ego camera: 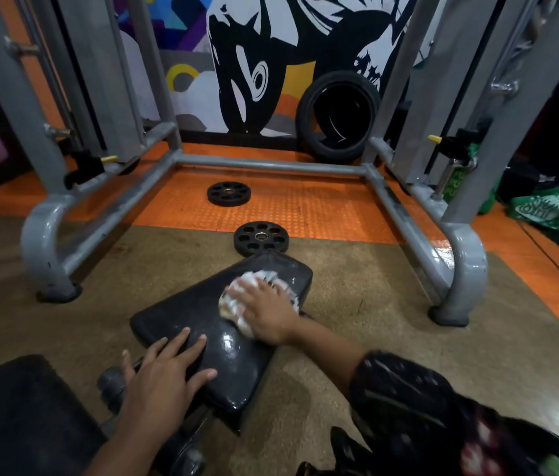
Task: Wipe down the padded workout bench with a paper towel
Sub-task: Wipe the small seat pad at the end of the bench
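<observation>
the right hand presses the wadded paper towel flat-fingered on the bench pad, whose long axis runs 1 to 7 o'clock (left hand flat, bracing the near end).

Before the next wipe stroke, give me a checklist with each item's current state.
1. Crumpled white paper towel under the right hand: ok.
2. Towel touching the black padded bench pad: ok.
3. Left hand flat on the pad's near end, bracing it: ok.
4. Left hand out of the towel's way: ok.
5. Wet sheen between the hands, unwiped: not ok.
6. Towel underside clean: cannot tell.
</observation>
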